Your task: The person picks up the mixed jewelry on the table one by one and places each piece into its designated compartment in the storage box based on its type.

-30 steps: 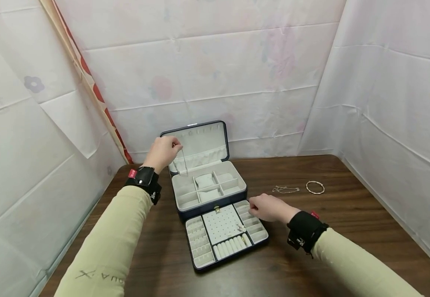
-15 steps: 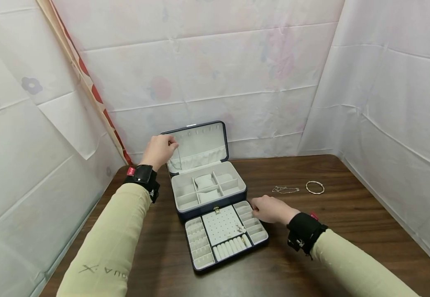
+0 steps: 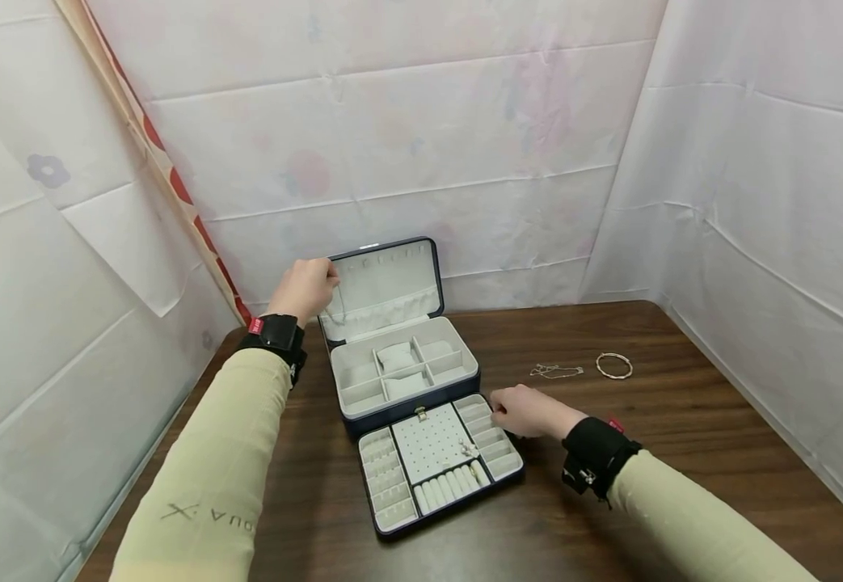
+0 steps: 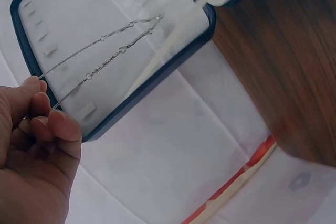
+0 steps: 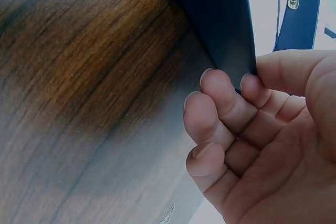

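With our right hand [image 3: 526, 411] we pinch the edge of the tray [image 3: 424, 449], thumb at the rim, fingers against its outer wall. Behind it stands the open box [image 3: 385, 416], pale cushions [image 3: 395, 356] inside; to its right a chain [image 3: 558, 369] and bangle [image 3: 613, 378] lie apart on the table [image 3: 559, 331]. Farther off, our left hand [image 4: 42, 156] pinches the necklace [image 4: 123, 50], looped down before the raised lid [image 3: 385, 283].

Navy box [image 3: 385, 415], silver necklace [image 4: 122, 50], brown wood-grained table [image 3: 552, 509]
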`<state>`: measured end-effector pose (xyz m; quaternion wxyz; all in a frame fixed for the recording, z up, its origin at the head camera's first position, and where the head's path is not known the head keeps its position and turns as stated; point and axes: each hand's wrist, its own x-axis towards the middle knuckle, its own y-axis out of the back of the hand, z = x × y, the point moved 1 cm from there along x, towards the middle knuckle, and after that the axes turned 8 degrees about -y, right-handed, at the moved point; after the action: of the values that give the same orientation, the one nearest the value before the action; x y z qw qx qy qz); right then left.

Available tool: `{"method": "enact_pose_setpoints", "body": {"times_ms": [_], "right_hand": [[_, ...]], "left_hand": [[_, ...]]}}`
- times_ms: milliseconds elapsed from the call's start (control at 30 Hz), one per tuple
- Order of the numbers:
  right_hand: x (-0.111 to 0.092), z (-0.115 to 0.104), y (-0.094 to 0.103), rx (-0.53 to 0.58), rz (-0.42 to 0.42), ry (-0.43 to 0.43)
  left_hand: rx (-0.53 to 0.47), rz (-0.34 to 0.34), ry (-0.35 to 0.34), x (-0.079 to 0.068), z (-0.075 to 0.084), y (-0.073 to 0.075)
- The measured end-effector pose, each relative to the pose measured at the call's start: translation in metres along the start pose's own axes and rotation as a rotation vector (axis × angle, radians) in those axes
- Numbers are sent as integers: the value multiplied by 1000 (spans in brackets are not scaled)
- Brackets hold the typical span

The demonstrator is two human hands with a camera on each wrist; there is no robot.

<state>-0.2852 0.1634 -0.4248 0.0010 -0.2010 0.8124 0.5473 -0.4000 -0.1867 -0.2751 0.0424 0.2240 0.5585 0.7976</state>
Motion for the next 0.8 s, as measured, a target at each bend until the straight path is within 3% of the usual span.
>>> {"method": "enact_pose_setpoints", "body": {"times_ms": [167, 267, 500, 800], "right_hand": [[1, -3, -2, -2, -6, -19], [1, -5, -3, -4, -8, -32], [-2, -7, -4, -31, -18, -40], [-7, -8, -6, -7, -31, -40]], "left_hand": [[57, -45, -21, 0, -1, 5], [91, -31, -41, 1, -2, 6], [143, 102, -20, 4, 2, 4], [199, 262, -48, 6, 1, -3]]}}
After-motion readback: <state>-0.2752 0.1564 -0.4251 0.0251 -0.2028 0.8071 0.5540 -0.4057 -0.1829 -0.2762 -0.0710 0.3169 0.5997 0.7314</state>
